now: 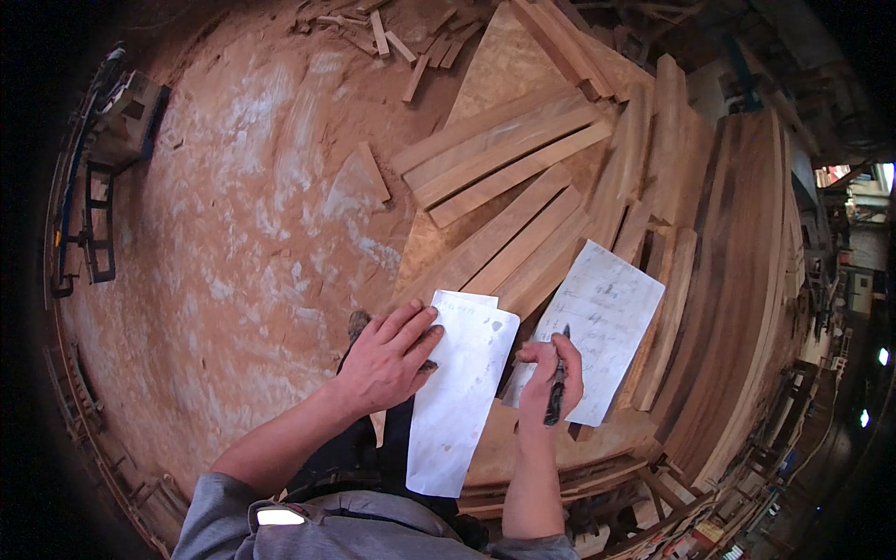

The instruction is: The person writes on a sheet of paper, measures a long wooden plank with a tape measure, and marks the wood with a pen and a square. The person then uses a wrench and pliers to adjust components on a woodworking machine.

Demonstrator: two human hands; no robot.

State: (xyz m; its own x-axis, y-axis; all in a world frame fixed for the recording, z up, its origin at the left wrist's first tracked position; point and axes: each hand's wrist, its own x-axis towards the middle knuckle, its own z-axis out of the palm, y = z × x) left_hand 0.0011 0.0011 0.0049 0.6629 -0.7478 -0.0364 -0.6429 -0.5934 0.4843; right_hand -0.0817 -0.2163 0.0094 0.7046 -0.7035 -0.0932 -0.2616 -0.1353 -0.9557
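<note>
My left hand (387, 359) has its fingers over the left edge of a long white sheet of paper (462, 392) and holds it. A few faint marks and dark smudges show on this sheet. A corner of another sheet (476, 300) peeks out behind its top. In my right hand (551, 378) is a dark pen (556, 392), its slim end pointing away from me. Under and beyond that hand lies a worn paper with handwriting (607, 308), tilted on the wooden boards (532, 247).
More planks (509, 149) lie fanned out on a wooden panel (485, 65). Long dark boards (728, 308) are stacked at the right. Offcuts (429, 56) litter the dusty floor (243, 233) at the far side. A metal-framed machine (117, 140) stands far left.
</note>
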